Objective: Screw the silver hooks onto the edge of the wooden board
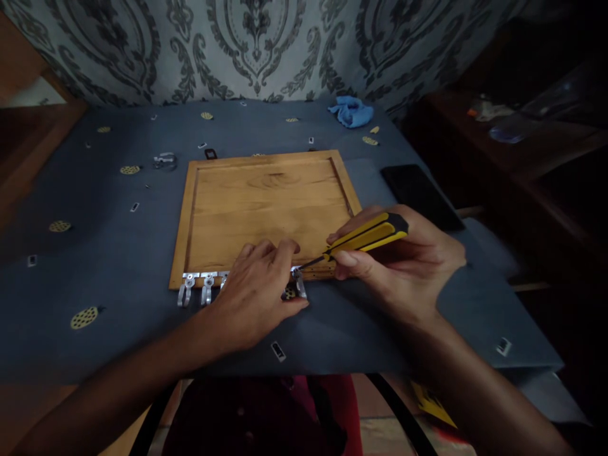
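Right hand [403,259] grips the screwdriver [368,236] (yellow and black), fingers closed.

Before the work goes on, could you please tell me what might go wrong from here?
The screwdriver is held at a slant, so its tip could slip off the small metal hook. The left hand lies close by and might get scratched, or the wooden board gouged.
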{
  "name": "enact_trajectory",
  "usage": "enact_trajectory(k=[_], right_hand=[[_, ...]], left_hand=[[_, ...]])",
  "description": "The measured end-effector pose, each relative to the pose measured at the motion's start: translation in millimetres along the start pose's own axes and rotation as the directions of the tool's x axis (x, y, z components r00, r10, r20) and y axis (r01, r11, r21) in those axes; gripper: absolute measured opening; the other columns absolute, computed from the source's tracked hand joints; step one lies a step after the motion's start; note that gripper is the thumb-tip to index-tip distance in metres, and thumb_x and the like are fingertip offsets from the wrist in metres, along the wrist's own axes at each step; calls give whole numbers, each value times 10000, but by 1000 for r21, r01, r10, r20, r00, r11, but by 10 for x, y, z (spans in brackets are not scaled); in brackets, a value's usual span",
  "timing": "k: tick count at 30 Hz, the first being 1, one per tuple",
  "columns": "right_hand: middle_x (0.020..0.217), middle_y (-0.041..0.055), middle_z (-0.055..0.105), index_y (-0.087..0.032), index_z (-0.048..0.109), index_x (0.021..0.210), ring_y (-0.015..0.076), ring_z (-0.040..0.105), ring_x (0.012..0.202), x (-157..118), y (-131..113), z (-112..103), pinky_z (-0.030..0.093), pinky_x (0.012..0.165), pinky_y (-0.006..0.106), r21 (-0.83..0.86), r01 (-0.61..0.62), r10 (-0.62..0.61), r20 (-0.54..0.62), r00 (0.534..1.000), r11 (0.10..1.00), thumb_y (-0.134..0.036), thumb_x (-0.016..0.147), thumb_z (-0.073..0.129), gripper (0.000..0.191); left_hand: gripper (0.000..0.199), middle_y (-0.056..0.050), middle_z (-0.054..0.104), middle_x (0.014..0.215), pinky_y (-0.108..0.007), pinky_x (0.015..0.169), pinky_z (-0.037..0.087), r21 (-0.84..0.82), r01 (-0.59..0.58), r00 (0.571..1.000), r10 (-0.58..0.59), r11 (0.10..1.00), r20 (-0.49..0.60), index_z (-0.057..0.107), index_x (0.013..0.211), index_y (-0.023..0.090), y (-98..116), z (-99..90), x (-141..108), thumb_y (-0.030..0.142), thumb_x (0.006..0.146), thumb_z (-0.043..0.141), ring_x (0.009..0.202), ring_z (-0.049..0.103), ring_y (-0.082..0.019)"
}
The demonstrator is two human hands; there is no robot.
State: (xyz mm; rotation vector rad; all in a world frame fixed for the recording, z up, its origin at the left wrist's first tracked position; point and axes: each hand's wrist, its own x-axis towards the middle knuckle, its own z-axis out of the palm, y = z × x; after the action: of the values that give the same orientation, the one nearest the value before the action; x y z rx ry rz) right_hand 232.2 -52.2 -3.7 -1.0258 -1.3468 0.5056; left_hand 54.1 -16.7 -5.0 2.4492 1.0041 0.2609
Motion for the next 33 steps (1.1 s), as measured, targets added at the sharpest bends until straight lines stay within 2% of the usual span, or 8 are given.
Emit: enact_trajectory(k=[4, 13, 15, 19, 22, 27, 33], right_hand=[[734, -2, 660, -251, 685, 739, 135, 569, 545, -7, -7, -2, 462, 423, 288, 2, -54, 54, 45, 998, 999, -322, 707, 879, 209], [731, -6, 667, -240, 677, 715, 133, 597, 571, 27, -21, -3, 480, 440, 264, 4, -82, 82, 89, 993, 997, -295, 695, 887, 217], [766, -5, 684, -243, 707, 768, 134, 618, 597, 44, -18, -26, 488, 452, 255, 17, -90, 88, 112, 990, 996, -272, 708, 876, 182], [870, 21, 739, -255, 766, 944, 151, 661, 694, 100, -20, -102, 534, 555, 270, 13, -65, 59, 266, 962, 998, -227, 780, 811, 172], [873, 39, 752, -247, 775, 863, 165, 658, 687, 141, -16, -139, 533, 547, 291, 33, -9, -3, 341, 940, 999, -215, 815, 770, 58], [767, 25, 732, -235, 753, 758, 164, 649, 648, 157, -8, -110, 521, 559, 301, 12, 113, -110, 323, 940, 994, -241, 808, 784, 59], [645, 7, 670, -218, 712, 713, 162, 604, 558, 116, -7, -49, 460, 506, 309, -91, 151, -126, 232, 964, 984, -320, 710, 873, 191]], left_hand=[[498, -72, 666, 1064, -449, 913, 468, -6, -2, 1000, 2, 1000, -3, 487, 1152, 185, 1, -3, -4, 291, 771, 791, 1058, 599, -298], [484, -60, 667, 1044, -448, 904, 472, -19, -5, 1000, 5, 1000, -17, 484, 1122, 210, -3, 11, -14, 282, 761, 798, 1050, 600, -298], [472, -62, 666, 1037, -449, 901, 471, -14, -3, 1000, 3, 1000, -9, 485, 1109, 207, 0, 6, -12, 284, 763, 797, 1041, 600, -299], [449, -68, 662, 1035, -455, 898, 469, -5, 8, 1000, -8, 1000, 19, 492, 1094, 203, 15, -12, -1, 289, 770, 791, 1032, 601, -301], [441, -77, 661, 1044, -456, 907, 468, 1, 22, 999, -22, 1000, 33, 502, 1083, 195, 23, -20, 6, 289, 767, 795, 1029, 605, -302], [467, -71, 669, 1046, -458, 918, 472, -19, 1, 1000, -1, 1000, 12, 500, 1124, 195, 8, 1, -5, 288, 768, 788, 1057, 601, -304], [493, -81, 668, 1081, -460, 919, 477, -15, 6, 1000, -6, 1000, 13, 494, 1156, 191, 0, 1, -8, 303, 773, 784, 1062, 604, -306]])
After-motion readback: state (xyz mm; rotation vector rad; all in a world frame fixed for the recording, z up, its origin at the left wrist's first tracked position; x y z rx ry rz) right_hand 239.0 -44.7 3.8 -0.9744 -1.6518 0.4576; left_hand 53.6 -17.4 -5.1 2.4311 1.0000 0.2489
